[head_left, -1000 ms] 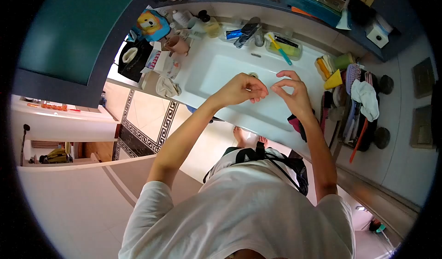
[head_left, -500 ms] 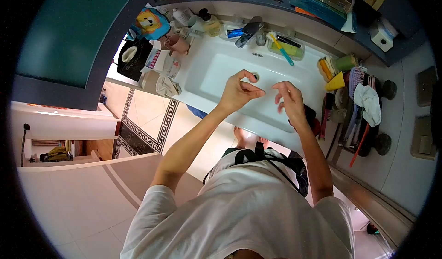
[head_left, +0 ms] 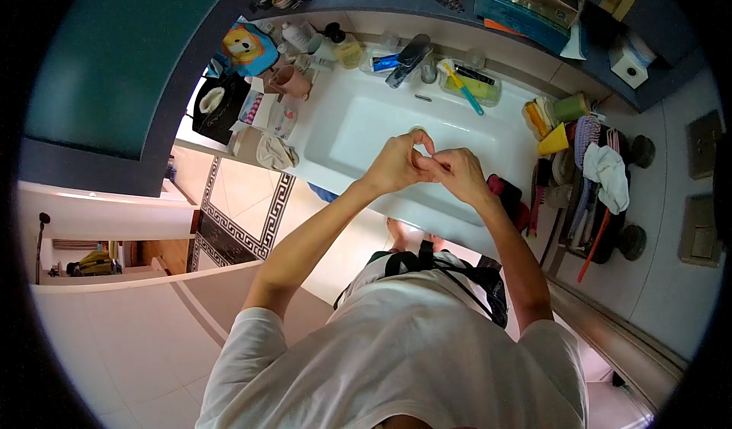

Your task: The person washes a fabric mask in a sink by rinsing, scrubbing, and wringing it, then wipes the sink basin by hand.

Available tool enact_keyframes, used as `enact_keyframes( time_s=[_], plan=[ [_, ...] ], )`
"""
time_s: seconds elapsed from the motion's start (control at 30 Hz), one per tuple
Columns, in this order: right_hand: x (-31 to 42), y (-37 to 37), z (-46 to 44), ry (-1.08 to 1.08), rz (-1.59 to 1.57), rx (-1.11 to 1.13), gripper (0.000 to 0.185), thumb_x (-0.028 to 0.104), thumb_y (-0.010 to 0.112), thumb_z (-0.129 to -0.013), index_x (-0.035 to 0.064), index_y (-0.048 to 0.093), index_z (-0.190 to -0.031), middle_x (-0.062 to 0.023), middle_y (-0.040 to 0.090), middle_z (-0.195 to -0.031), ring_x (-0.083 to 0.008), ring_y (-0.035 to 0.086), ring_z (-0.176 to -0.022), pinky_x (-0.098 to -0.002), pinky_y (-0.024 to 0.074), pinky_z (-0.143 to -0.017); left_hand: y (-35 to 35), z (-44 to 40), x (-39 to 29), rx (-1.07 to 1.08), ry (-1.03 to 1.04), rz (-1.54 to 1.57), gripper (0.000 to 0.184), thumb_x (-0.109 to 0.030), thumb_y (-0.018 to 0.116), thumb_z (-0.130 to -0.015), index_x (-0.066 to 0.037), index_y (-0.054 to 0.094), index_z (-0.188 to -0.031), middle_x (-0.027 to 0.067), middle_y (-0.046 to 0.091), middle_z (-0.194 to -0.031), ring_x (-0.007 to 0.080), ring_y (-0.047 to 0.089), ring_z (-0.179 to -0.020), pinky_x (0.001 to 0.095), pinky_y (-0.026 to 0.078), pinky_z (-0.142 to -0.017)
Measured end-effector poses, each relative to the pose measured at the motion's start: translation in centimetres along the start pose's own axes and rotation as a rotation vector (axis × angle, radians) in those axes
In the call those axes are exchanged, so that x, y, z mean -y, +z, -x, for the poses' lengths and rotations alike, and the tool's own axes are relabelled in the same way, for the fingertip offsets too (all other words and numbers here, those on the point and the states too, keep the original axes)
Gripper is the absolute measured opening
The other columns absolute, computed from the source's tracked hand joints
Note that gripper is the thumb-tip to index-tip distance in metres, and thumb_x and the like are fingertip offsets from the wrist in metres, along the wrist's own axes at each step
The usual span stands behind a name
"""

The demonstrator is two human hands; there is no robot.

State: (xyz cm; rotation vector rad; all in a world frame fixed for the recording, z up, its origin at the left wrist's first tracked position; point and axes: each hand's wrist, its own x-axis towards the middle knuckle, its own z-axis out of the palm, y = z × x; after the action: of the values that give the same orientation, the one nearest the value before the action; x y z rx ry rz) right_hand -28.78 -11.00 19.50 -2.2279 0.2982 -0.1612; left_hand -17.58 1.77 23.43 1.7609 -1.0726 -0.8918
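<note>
My left hand (head_left: pixel 398 164) and my right hand (head_left: pixel 460 173) meet above the white sink basin (head_left: pixel 343 136), fingertips touching. The left hand is curled, its thumb and index finger bent toward the right hand. My right hand has its fingers pinched together against the left fingertips. Anything between the fingers is too small or hidden to make out. Just beyond the left index finger, the drain (head_left: pixel 416 129) is partly covered.
Behind the basin lie a teal and yellow toothbrush (head_left: pixel 463 90) and a soap bottle (head_left: pixel 347 52). A pink cup (head_left: pixel 291 82) stands at the left. At the right are a yellow tube (head_left: pixel 553 139), a purple brush (head_left: pixel 586 133) and a white cloth (head_left: pixel 608 176).
The hands were apart over the basin and have come together, fingertip to fingertip. My right hand has moved left and its fingers have closed.
</note>
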Motion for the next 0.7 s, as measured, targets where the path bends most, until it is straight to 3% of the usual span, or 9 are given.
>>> enact_keyframes(
  time_s=[0.17, 0.57, 0.7],
  plan=[
    [-1.4, -0.1, 0.0, -0.161, -0.094, -0.103, 0.026, 0.025, 0.064, -0.081, 0.0017, 0.06, -0.072, -0.0123, 0.059, -0.067, -0.0304, 0.057, -0.061, -0.0392, 0.0435, -0.059, -0.8, -0.1, 0.9, 0.02, -0.069, -0.011, 0.03, 0.002, 0.075, -0.07, -0.002, 0.051, -0.088, 0.0105, 0.068, -0.073, 0.0095, 0.063, -0.066, 0.0237, 0.051, -0.059],
    [-1.9, -1.6, 0.5, 0.038, -0.317, -0.044, 0.009, 0.011, 0.07, -0.077, 0.0025, 0.067, -0.078, -0.0053, 0.066, -0.074, -0.0123, 0.057, -0.062, -0.0265, 0.0436, -0.052, -2.1, 1.3, 3.7, 0.059, -0.118, 0.139, 0.021, 0.002, 0.067, -0.079, -0.002, 0.052, -0.095, 0.0118, 0.069, -0.081, 0.0109, 0.064, -0.076, 0.0239, 0.05, -0.069],
    [-2.0, -0.4, 0.5, -0.02, -0.385, -0.062, 0.006, 0.008, 0.068, -0.079, 0.0024, 0.067, -0.08, -0.0041, 0.065, -0.076, -0.0098, 0.056, -0.063, -0.0246, 0.0428, -0.051, -1.2, 1.1, 2.8, 0.074, -0.063, 0.18, 0.021, 0.001, 0.06, -0.084, -0.002, 0.051, -0.102, 0.0095, 0.069, -0.085, 0.0113, 0.063, -0.081, 0.0257, 0.049, -0.074]
  ],
)
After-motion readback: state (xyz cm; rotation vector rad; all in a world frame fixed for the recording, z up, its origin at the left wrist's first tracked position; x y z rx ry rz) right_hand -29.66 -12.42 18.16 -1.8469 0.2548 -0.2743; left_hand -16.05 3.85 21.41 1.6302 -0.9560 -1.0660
